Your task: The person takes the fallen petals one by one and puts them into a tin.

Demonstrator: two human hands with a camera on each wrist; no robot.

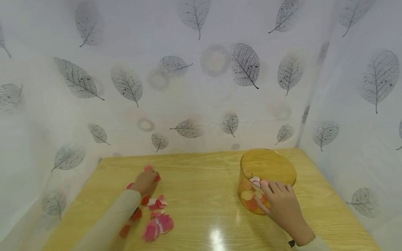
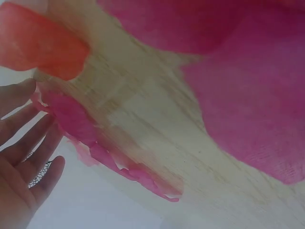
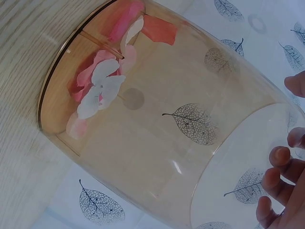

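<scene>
Leaf-print curtain walls round wooden surface (image 1: 201, 195). Left hand (image 1: 145, 182) flat on scattered petals (image 1: 157, 219), fingers spread, gripping nothing; more petals just behind wrist. Step seems to be gathering petals; next move likely calls for pinching thin ones off surface. Bare wood between hands. Right hand (image 1: 282, 205) rests open-fingered against near wall of amber container (image 1: 267, 167), steadying it; petals in container (image 3: 102, 86) at bottom. Nothing blocks path.

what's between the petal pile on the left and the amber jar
Only bare wooden table, seen in the head view: nothing lies between the loose petals and the amber jar.
</scene>
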